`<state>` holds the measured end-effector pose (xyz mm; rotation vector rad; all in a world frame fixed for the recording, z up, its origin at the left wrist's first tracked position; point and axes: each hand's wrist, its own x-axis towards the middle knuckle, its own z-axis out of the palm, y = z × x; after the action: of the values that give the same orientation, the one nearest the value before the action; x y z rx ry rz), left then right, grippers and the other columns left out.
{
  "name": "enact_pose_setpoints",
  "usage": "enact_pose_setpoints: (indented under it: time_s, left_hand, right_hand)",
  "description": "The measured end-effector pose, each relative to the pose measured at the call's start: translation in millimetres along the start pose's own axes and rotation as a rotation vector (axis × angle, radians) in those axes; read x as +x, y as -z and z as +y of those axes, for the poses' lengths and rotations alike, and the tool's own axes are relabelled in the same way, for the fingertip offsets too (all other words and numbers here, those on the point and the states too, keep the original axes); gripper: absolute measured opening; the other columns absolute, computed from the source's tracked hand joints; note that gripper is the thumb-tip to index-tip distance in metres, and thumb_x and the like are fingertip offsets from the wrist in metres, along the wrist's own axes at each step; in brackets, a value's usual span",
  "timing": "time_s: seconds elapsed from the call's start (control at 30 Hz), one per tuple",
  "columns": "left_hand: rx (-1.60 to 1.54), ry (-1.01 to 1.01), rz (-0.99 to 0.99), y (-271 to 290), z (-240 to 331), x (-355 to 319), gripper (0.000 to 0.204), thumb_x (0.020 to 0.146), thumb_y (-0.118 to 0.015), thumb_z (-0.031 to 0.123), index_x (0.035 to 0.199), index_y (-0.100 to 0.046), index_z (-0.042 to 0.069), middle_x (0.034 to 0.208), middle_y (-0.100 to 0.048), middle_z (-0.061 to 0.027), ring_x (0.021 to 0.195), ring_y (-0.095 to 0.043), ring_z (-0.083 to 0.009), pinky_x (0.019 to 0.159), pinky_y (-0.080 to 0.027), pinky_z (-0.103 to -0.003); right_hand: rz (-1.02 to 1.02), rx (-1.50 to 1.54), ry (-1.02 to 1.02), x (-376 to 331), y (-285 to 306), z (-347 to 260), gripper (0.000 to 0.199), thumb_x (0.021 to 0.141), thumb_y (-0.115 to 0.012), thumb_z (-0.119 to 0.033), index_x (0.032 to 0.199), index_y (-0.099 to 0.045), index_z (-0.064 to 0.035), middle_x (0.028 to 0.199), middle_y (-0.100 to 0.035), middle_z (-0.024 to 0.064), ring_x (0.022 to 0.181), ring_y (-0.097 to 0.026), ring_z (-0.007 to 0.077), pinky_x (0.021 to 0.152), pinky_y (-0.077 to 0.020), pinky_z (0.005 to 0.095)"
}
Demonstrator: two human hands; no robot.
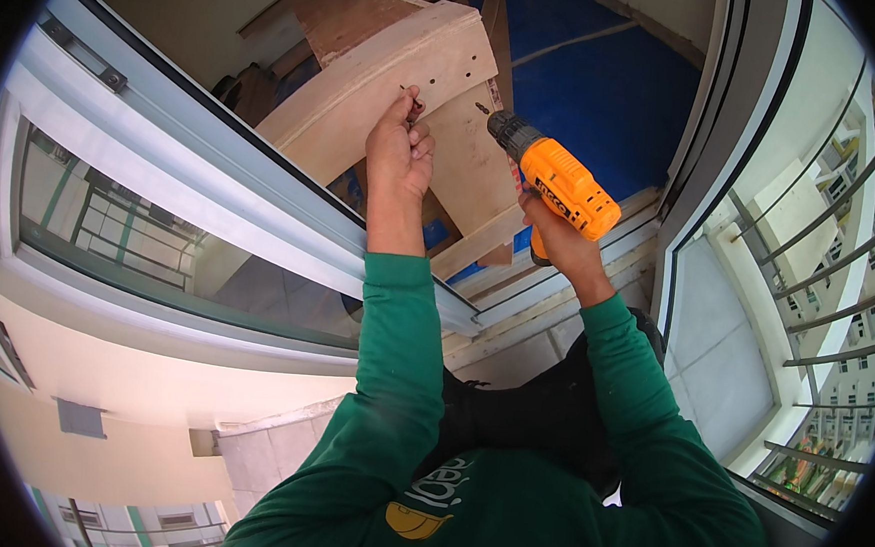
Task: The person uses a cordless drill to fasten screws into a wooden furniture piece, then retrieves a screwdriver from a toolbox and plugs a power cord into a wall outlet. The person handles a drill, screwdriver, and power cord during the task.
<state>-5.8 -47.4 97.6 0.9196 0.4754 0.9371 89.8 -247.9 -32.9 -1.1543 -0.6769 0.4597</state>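
My right hand [562,243] is wrapped round the handle of an orange and black cordless drill [568,186]. The drill's bit [482,108] points up and left, toward a pale plywood board [369,89] with a curved edge. Several small dark holes run along the board near its right end. My left hand [401,153] is held up at that board with the fingers curled and the thumb and forefinger pinched together. Something small and dark shows at those fingertips, too small to name. A red and white strip [516,174] shows beside the drill handle.
More plywood pieces [348,17] stand behind the board, over blue floor sheeting [579,92]. A white sliding-door frame [214,160] runs along the left, with its track [568,266] below the work. Another door frame [705,160] and a balcony railing [828,277] lie to the right.
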Motion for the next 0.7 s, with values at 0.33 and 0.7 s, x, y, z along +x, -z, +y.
enact_pose_setpoints:
  time_s: [0.33,0.7]
  left_hand:
    - [-0.155,0.084,-0.036,3,1,13,0.016,0.111,-0.063,0.022,0.112,-0.07,0.008,0.093,-0.061,-0.0011,0.054,-0.04,-0.0048,0.044,-0.029,-0.022]
    - [-0.19,0.095,-0.033,-7,-2,17,0.014,0.112,-0.06,0.02,0.108,-0.069,0.011,0.09,-0.058,0.0018,0.055,-0.042,-0.0048,0.045,-0.029,-0.022]
  right_hand:
    - [-0.078,-0.124,0.209,-14,-18,-21,0.023,0.095,-0.079,-0.009,0.117,-0.076,-0.0041,0.097,-0.078,0.0012,0.084,-0.073,0.0106,0.078,-0.059,0.0291]
    - [-0.104,-0.241,0.38,-4,-36,-23,0.014,0.091,-0.078,-0.005,0.106,-0.077,-0.0031,0.094,-0.079,0.0061,0.081,-0.077,0.019,0.081,-0.0602,0.0333]
